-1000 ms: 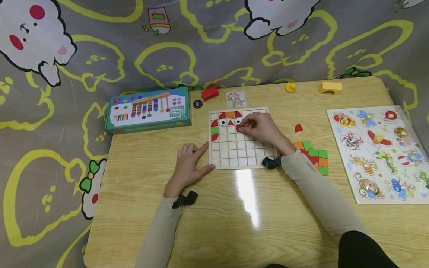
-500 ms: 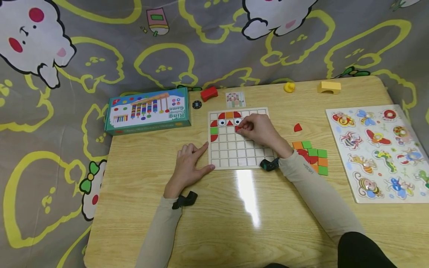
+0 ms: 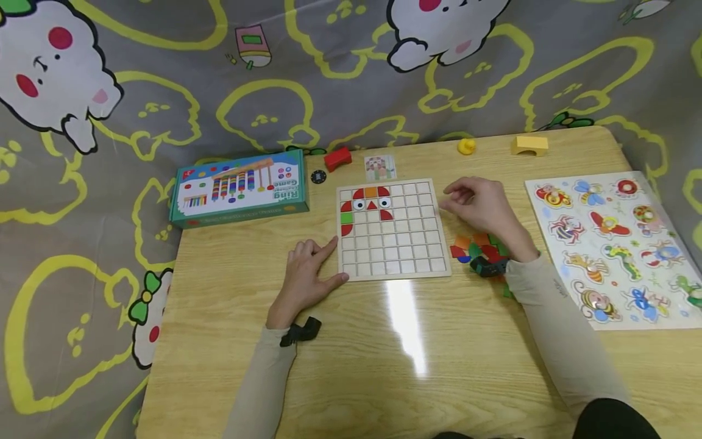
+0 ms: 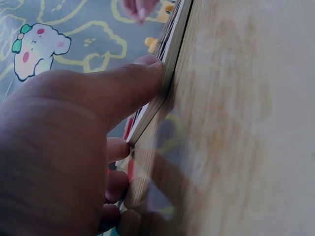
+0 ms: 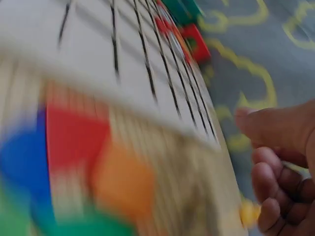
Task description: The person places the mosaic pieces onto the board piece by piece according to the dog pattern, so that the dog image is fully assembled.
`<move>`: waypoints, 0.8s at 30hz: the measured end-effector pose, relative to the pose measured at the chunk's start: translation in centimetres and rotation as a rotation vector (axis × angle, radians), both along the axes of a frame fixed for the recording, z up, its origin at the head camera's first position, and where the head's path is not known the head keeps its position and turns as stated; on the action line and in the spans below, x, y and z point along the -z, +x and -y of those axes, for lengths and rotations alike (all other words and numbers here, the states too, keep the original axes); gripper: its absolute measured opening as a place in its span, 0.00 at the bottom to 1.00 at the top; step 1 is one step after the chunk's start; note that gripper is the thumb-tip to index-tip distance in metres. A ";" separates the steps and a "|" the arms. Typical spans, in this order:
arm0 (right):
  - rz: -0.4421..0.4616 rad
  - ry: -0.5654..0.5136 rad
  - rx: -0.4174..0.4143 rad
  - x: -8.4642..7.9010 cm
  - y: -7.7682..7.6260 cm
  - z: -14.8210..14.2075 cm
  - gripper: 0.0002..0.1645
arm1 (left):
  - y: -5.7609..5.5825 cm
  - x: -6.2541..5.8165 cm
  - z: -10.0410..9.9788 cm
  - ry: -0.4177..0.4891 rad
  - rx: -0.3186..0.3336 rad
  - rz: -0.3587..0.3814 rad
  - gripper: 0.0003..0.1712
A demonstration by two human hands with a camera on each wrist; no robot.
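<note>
A square wooden grid board [image 3: 393, 253] lies in front of me. Red, orange, green and eye-marked tiles fill some cells toward its top left; one is a red quarter-circle tile [image 3: 386, 215] under the right eye tile [image 3: 384, 202]. My left hand [image 3: 308, 277] touches the board's left side with extended thumb and index finger; in the left wrist view the thumb [image 4: 133, 83] rests at its edge. My right hand [image 3: 479, 201] hovers beyond the board's right edge, fingers loosely bent. Thumb and fingers stand apart in the right wrist view, holding nothing visible.
Loose coloured tiles [image 3: 462, 250] lie right of the board, partly under my right wrist. An insect puzzle board [image 3: 614, 244] sits far right. Behind are a game box [image 3: 238, 189], a red block [image 3: 337, 159], a picture card [image 3: 379, 166], a yellow duck [image 3: 467, 146] and a yellow arch block [image 3: 529, 145].
My right hand has let go of the red quarter-circle tile, now in a cell below the right eye, and moved right off the board. The left hand has stayed at the board's edge.
</note>
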State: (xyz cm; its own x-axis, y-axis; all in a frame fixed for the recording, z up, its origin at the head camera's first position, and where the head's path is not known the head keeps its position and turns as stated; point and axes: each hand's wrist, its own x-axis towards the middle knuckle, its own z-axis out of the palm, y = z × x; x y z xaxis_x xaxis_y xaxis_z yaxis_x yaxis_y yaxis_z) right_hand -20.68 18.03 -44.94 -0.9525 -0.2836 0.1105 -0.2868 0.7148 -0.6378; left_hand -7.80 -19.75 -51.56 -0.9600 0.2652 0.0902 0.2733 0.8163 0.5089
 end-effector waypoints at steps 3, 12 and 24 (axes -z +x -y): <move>0.043 0.059 0.075 -0.2 0.7 -3.2 0.21 | 0.1 0.0 -0.1 -0.001 -0.001 -0.003 0.47; 0.185 0.171 0.173 0.8 2.2 -5.9 0.33 | 0.4 -0.3 -0.2 0.030 -0.012 0.019 0.47; 0.209 0.163 -0.020 1.0 1.5 -4.7 0.20 | 0.2 -0.4 -0.1 0.023 -0.006 0.011 0.47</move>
